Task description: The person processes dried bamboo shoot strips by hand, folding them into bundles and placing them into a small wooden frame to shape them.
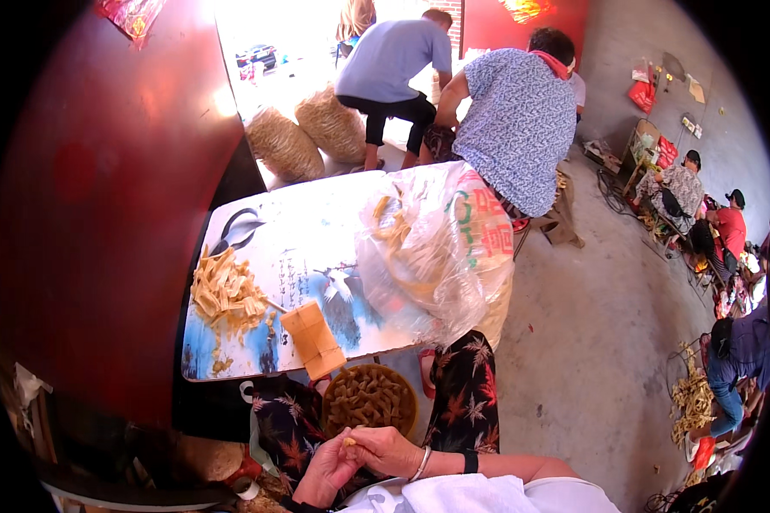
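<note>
Head view: the left hand (325,474) and right hand (389,451) meet low in the picture, fingertips pinched together on a small yellow piece (348,442) (too small to tell more). Just above them a round basket (370,399) of similar pieces sits between the knees. Beyond it, the desk (316,231) carries a tan block (313,339), a heap of yellow strips (224,292) and a plastic bag (436,248).

The plastic bag (441,256) is thin, clear and glossy. The table top (316,231) looks smooth and printed. The concrete floor (590,325) is matt and rough. The trousers (466,393) are flowered cloth.
</note>
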Available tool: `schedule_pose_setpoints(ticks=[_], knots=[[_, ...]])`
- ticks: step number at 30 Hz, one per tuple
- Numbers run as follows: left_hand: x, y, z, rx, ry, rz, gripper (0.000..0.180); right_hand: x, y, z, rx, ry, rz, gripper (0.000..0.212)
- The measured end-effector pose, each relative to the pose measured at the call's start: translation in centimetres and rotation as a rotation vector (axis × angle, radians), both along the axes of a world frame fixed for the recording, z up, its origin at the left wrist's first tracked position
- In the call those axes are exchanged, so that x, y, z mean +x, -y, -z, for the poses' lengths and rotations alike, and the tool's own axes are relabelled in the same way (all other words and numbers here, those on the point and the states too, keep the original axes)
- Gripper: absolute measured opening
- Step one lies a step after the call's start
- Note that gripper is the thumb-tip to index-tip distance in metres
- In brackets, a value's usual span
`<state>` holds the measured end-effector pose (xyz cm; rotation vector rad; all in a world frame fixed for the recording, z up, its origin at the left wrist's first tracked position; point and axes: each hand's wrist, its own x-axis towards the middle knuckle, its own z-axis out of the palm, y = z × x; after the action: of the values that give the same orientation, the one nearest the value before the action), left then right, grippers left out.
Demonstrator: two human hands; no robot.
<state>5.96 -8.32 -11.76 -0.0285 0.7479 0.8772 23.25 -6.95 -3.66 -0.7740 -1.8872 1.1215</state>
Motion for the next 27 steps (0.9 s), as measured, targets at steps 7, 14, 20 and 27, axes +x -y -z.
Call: schedule_pose_setpoints(ticks=[7,14,20,27], knots=[[1.7,0.1,-3.1,0.369,-0.512,0.124,0.025,0.4,0.6,0.8,0.069,0.12,0.06,0.014],[0.4,-0.7,-6.9,1.297,-1.65,0.62,0.008,-0.1,0.5,1.8,0.045,-0.112,0.28,0.017],[1.7,-0.5,-10.6,1.628,-1.936,0.381,0.026,-0.3,-0.9,5.2,-0.961,-0.383,0.233,0.022],[2.9,-0.4,-7.8,1.545,-1.937,0.107,0.025,-1.3,-1.6,8.3,-0.923,-0.327,0.197,0.023]])
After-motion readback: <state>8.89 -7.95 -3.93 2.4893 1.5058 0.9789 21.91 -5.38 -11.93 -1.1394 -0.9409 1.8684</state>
